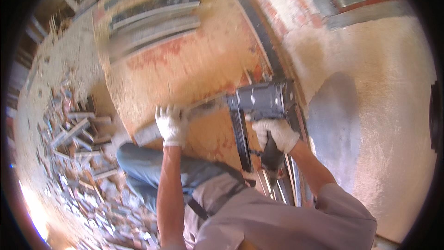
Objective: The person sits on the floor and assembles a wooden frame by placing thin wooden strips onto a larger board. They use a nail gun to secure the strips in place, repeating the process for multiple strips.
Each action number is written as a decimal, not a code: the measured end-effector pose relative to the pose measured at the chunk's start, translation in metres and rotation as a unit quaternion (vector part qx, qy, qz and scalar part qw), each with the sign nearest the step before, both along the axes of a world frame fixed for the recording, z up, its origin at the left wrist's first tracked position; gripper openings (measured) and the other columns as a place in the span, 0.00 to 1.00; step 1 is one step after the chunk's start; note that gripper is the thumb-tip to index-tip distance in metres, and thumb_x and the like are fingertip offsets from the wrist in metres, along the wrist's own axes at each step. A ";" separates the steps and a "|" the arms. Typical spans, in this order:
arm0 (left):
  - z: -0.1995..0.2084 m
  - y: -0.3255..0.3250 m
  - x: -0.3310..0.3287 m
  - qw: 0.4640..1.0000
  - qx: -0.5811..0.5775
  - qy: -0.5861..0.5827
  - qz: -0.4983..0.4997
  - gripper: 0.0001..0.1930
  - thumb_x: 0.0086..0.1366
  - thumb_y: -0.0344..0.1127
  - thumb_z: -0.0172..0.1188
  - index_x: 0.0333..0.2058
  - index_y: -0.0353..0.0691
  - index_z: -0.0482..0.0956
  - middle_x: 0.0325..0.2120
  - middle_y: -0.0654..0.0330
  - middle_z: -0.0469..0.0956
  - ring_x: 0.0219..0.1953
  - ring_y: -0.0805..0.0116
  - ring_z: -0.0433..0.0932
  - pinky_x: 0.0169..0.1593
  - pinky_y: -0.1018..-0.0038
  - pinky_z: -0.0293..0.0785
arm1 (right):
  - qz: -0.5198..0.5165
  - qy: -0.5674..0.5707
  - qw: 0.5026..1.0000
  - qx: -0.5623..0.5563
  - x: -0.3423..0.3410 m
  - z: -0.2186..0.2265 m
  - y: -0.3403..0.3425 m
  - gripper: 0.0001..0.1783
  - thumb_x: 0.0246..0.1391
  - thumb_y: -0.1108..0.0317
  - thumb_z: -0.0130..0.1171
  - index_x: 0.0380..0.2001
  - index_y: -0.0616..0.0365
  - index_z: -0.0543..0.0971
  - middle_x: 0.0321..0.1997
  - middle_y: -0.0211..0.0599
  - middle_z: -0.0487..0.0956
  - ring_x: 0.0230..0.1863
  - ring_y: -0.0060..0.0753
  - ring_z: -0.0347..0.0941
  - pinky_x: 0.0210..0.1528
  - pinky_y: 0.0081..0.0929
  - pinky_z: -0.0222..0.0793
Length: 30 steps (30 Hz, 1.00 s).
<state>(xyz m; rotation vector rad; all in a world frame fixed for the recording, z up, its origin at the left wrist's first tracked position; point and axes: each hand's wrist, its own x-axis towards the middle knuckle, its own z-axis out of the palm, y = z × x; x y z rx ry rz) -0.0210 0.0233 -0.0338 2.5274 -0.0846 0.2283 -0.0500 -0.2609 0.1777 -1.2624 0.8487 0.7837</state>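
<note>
My left hand, in a white work glove, rests over a long grey-brown wooden strip, its fingers bent across the far edge. The strip lies aslant on a stained plywood board and hides partly under the hand. In my right hand, also gloved, is the handle of a dark nail gun with a long slanted magazine. The gun's nose points left at the right part of the strip; whether they touch I cannot tell. My right fingers are wrapped round the grip, the trigger finger partly hidden.
Several more wooden strips lie at the board's far end. Scrap wood offcuts are heaped on the floor to the left. Thin strips stand beside my right side, below the gun. A rough plaster wall rises close on the right.
</note>
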 end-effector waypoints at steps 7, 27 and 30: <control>0.010 -0.012 -0.031 0.989 0.009 -0.128 -0.070 0.10 0.50 0.33 0.68 0.34 0.50 0.81 0.36 0.64 0.81 0.41 0.56 0.79 0.52 0.49 0.73 | -0.072 -0.030 0.995 0.066 -0.018 -0.013 -0.021 0.12 0.59 0.71 0.60 0.47 0.53 0.77 0.18 0.20 0.64 0.15 0.20 0.60 0.19 0.26 0.62; 0.148 -0.040 -0.007 0.960 -0.152 -0.235 0.019 0.12 0.54 0.30 0.71 0.38 0.44 0.81 0.35 0.57 0.80 0.38 0.50 0.78 0.41 0.56 0.75 | 0.051 -0.109 0.959 0.256 0.027 -0.002 0.059 0.15 0.60 0.62 0.55 0.19 0.46 0.68 0.18 0.21 0.65 0.19 0.26 0.65 0.27 0.32 0.66; 0.157 -0.017 -0.021 0.969 -0.153 -0.196 0.009 0.07 0.54 0.28 0.69 0.32 0.44 0.81 0.30 0.57 0.78 0.35 0.48 0.77 0.39 0.56 0.74 | 0.019 -0.107 0.951 0.291 0.021 -0.011 0.077 0.14 0.59 0.63 0.57 0.20 0.47 0.68 0.18 0.19 0.64 0.19 0.25 0.64 0.27 0.31 0.66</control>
